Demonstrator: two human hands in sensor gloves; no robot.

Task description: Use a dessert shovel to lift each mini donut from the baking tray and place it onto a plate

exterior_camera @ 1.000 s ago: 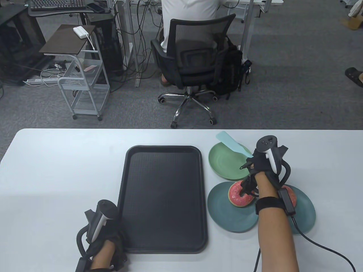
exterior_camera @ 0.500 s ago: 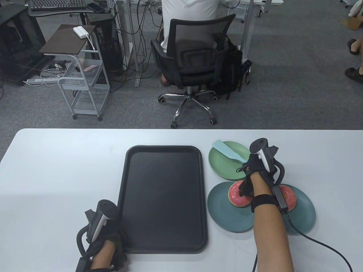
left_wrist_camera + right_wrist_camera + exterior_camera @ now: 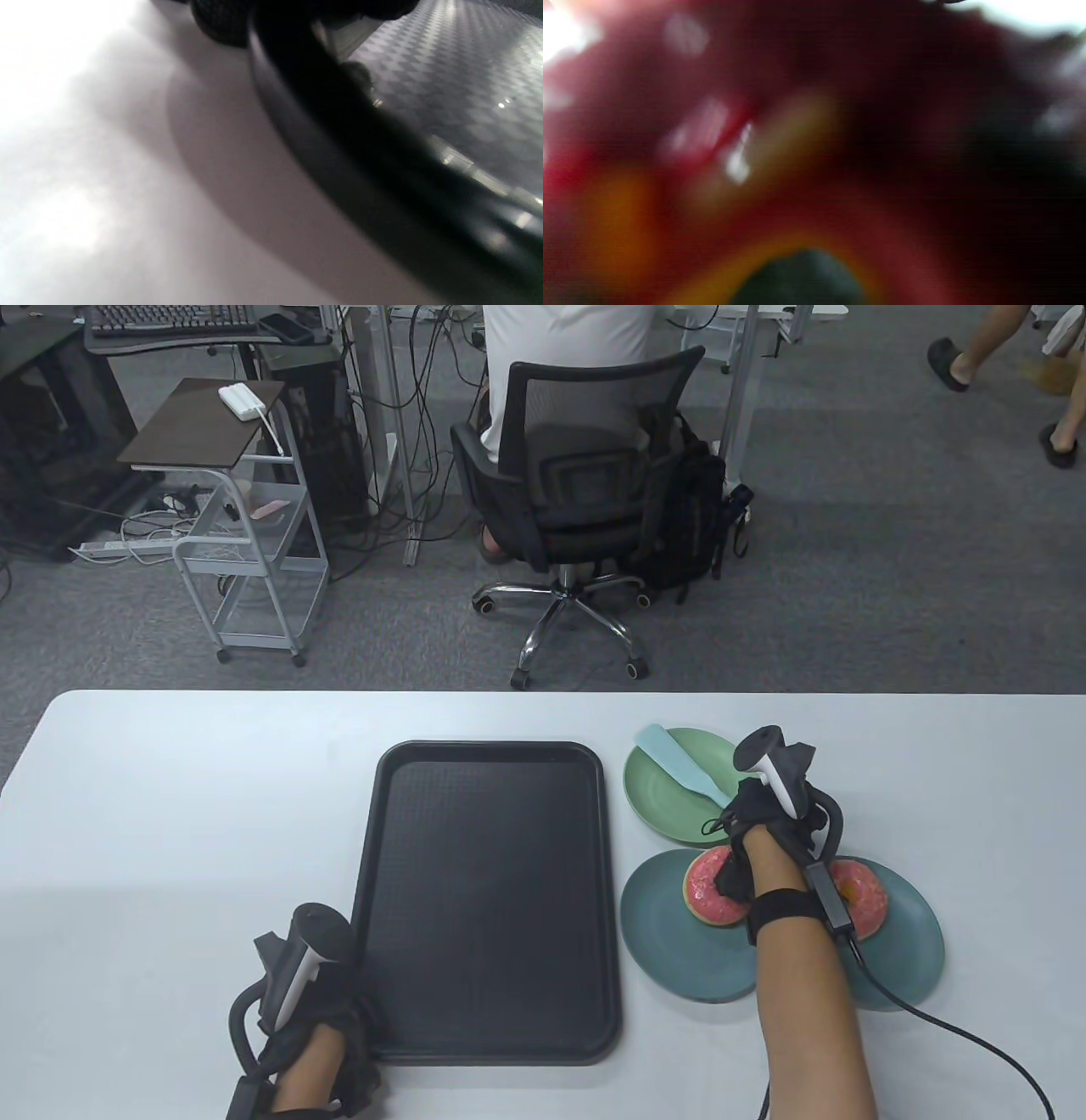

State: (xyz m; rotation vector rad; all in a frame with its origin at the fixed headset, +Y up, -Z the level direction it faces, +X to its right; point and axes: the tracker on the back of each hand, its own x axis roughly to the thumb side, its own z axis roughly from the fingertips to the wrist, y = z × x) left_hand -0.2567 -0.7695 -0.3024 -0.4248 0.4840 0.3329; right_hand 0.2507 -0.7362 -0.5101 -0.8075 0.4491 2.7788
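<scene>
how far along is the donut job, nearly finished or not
Nearly finished. Done: the tray is bare and two pink donuts sit on the teal plates. In hand: the right hand holds the shovel over the green plate. Left: setting the shovel down. The left hand rests at the tray's corner.

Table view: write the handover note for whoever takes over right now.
Right hand grips the handle of the dessert shovel, whose blade lies over the light green plate.
Left hand rests at the near left corner of the baking tray; what its fingers are doing is hidden.
Two pink donuts sit side by side on the teal plates, partly hidden by the right forearm.
Done: the tray has no donuts left.
Left: the green plate has no donut; set the shovel down.
</scene>
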